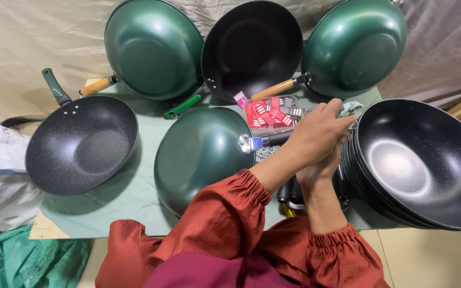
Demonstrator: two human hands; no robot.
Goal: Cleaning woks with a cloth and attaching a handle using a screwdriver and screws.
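Bench (129, 197), green covering, seen from my head camera. Items around the work, as I count them:

- Speckled black pan (81, 144), far left, bowl up, dark green grip pointing away.
- Three pans propped along the back against a beige cloth: green pan with wooden grip (153, 48), black pan with green grip (252, 45), green pan (354, 45) at right, also wooden-handled.
- Overturned green pan (201, 157) at centre, just beside my left forearm.
- Stack of black pans (422, 165) at right, nested bowl up, its rim close against my hands.
- Clear tray of red and white packets (270, 113) behind my hands, small metal fasteners (265, 153) scattered below it.
- Dark grips (290, 193) lying under my wrists, partly hidden.

Item in hand: black pan handle (265, 141) with a bright metal bracket at its left end, lying level between the overturned pan and the stack. My left hand (318, 136) is closed over its right end, fingers curled. My right hand (321, 168) sits directly beneath, pressed against the left; I cannot tell how far it is closed or what it grips, since the left covers it.
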